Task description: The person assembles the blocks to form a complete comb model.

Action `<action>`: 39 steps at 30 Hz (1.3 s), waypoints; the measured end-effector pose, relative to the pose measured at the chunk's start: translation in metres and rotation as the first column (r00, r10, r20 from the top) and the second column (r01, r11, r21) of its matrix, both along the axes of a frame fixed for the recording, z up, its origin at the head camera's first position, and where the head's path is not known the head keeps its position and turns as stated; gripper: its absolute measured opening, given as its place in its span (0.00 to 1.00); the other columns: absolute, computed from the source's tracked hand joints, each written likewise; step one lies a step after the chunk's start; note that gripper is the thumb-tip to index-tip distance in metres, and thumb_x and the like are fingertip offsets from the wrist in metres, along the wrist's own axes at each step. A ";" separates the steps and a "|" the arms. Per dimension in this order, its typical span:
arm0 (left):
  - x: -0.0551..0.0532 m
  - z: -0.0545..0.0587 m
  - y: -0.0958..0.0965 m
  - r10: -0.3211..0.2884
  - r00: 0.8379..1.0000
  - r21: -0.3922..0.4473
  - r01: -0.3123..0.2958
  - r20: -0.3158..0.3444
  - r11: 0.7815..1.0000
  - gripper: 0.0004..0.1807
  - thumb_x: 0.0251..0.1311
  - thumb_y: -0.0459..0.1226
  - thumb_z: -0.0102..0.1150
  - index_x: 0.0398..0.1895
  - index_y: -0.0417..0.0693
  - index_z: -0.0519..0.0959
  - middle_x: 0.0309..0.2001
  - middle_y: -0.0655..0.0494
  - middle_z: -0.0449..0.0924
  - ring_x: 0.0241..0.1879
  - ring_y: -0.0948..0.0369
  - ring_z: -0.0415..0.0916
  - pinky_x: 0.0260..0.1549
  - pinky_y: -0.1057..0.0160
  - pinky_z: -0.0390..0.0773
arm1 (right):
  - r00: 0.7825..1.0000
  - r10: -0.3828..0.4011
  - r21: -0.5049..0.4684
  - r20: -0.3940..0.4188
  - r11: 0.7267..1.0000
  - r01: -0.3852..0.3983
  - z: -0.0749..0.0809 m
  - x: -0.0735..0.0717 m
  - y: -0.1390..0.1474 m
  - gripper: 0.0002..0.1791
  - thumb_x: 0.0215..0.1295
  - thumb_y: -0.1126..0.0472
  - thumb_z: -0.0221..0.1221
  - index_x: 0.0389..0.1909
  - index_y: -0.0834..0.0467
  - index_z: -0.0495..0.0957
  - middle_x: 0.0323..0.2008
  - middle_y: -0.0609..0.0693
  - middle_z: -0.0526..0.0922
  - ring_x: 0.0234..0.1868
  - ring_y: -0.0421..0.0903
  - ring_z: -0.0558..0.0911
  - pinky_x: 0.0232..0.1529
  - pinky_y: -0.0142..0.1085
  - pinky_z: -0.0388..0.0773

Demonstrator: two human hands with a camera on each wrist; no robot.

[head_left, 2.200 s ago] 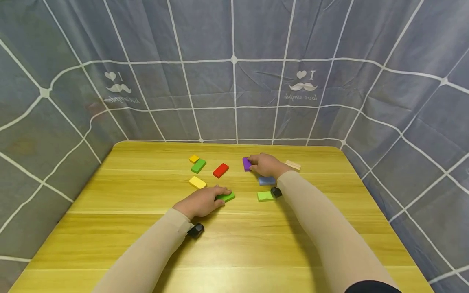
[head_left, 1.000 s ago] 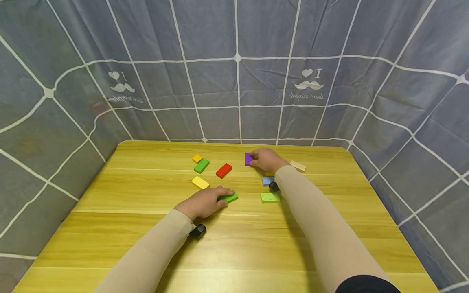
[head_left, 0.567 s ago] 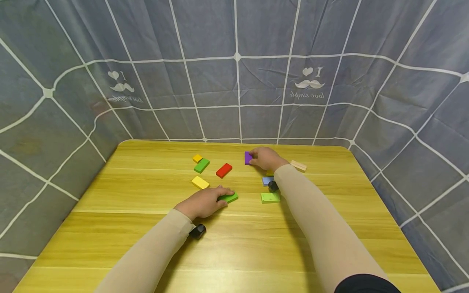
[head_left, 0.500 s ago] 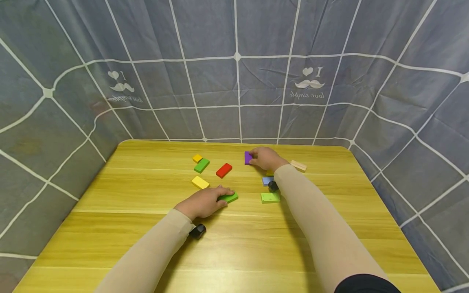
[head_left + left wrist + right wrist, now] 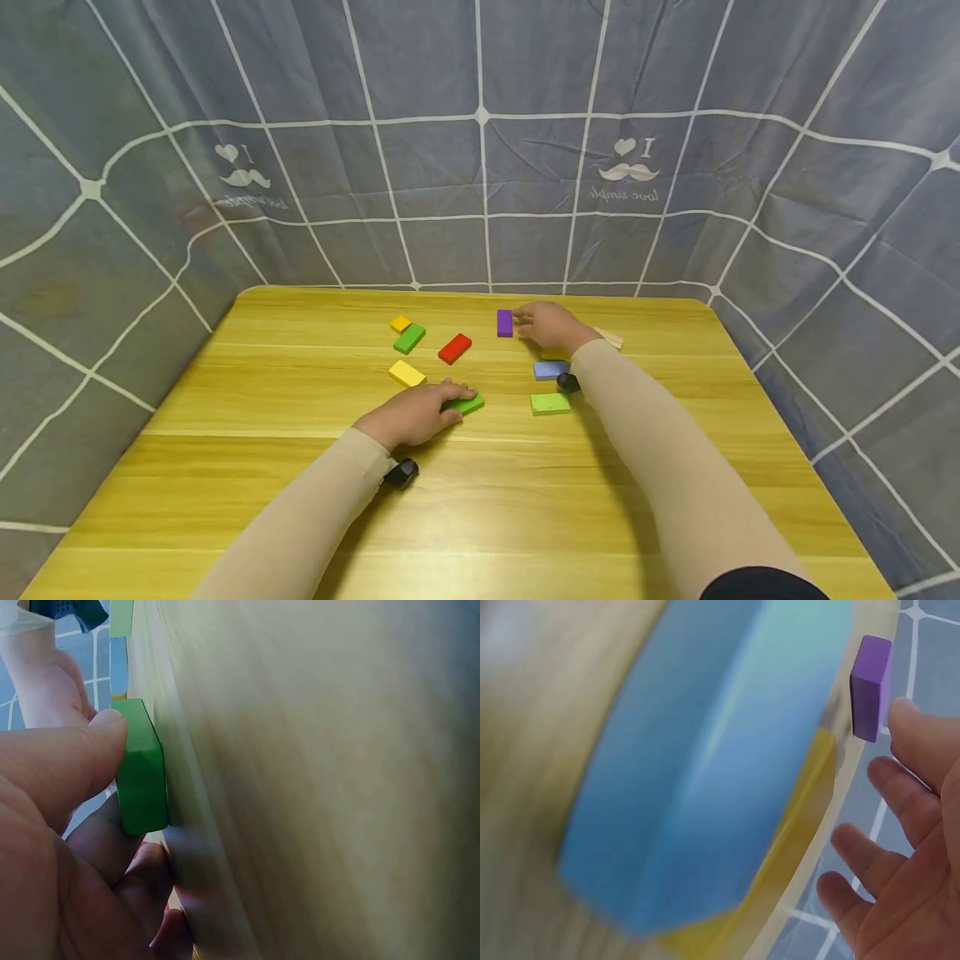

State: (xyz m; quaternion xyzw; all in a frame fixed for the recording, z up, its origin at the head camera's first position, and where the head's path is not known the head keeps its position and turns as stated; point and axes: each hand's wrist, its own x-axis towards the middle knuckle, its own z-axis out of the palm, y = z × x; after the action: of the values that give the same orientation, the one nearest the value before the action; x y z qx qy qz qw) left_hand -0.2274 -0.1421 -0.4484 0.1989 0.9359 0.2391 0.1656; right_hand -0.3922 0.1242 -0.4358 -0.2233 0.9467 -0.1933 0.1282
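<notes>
Gripping a green block (image 5: 469,405) midway across the wooden table (image 5: 495,508), the left hand (image 5: 410,414) has its thumb and fingers clamped on it. Near the table's far edge lies a purple block (image 5: 505,323); just beside it is the right hand (image 5: 552,326), its fingers spread apart. Between that hand and the near edge lie a blue block (image 5: 549,370) and a lime block (image 5: 550,404). Toward the left edge are a red block (image 5: 454,348), a yellow block (image 5: 406,372), an orange block (image 5: 401,324) and another green block (image 5: 409,338).
</notes>
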 end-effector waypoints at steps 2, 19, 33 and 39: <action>0.000 0.000 0.000 -0.004 1.000 -0.002 0.004 -0.005 1.000 0.25 0.79 0.45 0.56 0.77 0.61 0.73 0.79 0.53 0.67 0.81 0.48 0.60 0.78 0.43 0.63 | 1.000 0.011 -0.019 0.008 1.000 -0.011 0.001 0.004 0.006 0.25 0.81 0.57 0.56 0.74 0.58 0.74 0.72 0.57 0.77 0.78 0.59 0.70 0.80 0.54 0.63; 0.001 0.001 -0.002 -0.017 1.000 0.002 0.017 -0.023 1.000 0.25 0.79 0.44 0.56 0.77 0.60 0.73 0.78 0.53 0.70 0.78 0.46 0.65 0.76 0.42 0.66 | 0.997 0.067 -0.054 0.045 0.996 -0.065 0.001 0.035 0.050 0.22 0.81 0.61 0.54 0.72 0.56 0.76 0.64 0.56 0.81 0.63 0.55 0.80 0.69 0.53 0.76; 0.002 0.000 0.000 -0.015 1.000 0.012 0.015 -0.015 1.000 0.25 0.79 0.43 0.56 0.77 0.59 0.73 0.78 0.53 0.69 0.79 0.45 0.64 0.76 0.41 0.65 | 0.997 0.072 0.008 0.027 0.997 -0.073 -0.008 0.049 0.082 0.25 0.82 0.61 0.50 0.77 0.56 0.70 0.70 0.61 0.76 0.73 0.61 0.73 0.76 0.56 0.68; 0.002 0.002 0.000 -0.014 1.000 0.018 0.014 -0.019 1.000 0.26 0.79 0.44 0.56 0.77 0.60 0.73 0.77 0.52 0.70 0.78 0.45 0.65 0.75 0.41 0.66 | 0.998 0.061 -0.017 0.012 0.998 -0.061 -0.012 0.050 0.083 0.25 0.82 0.63 0.51 0.76 0.56 0.71 0.70 0.61 0.77 0.72 0.61 0.74 0.74 0.57 0.70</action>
State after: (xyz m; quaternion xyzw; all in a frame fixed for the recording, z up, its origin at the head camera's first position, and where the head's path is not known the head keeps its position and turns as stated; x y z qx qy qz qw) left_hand -0.2254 -0.1423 -0.4468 0.2093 0.9338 0.2446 0.1564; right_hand -0.3425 0.2070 -0.4476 -0.2520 0.9370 -0.1986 0.1382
